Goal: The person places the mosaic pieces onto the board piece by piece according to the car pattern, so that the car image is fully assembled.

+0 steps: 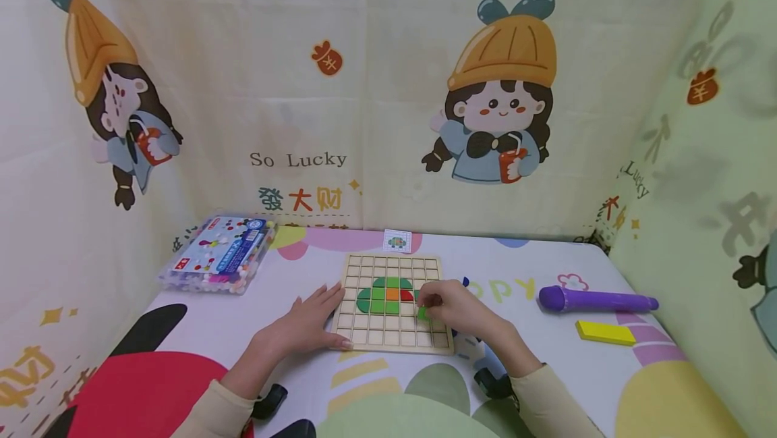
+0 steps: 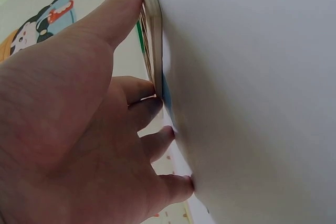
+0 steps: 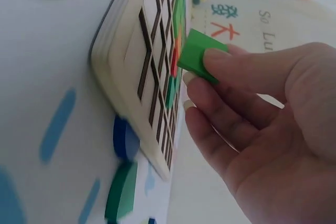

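A wooden grid board (image 1: 371, 337) lies on the table, with green, orange and red tiles (image 1: 388, 293) set in its middle cells. My left hand (image 1: 328, 320) rests flat on the table, fingers straight, touching the board's left edge (image 2: 153, 30); in the left wrist view the left hand (image 2: 144, 111) presses against that edge. My right hand (image 1: 426, 304) hovers over the board's right side and pinches a small green square tile (image 1: 423, 314). The right wrist view shows this green tile (image 3: 195, 54) between thumb and fingers of the right hand (image 3: 202, 80), just off the board (image 3: 128, 51).
A small pattern card (image 1: 397, 241) sits behind the board. A clear box of pieces (image 1: 218, 254) stands at the back left. A purple pen-like object (image 1: 595, 300) and a yellow block (image 1: 605, 333) lie at the right. Loose blue (image 3: 123, 137) and green (image 3: 119, 198) pieces lie beside the board.
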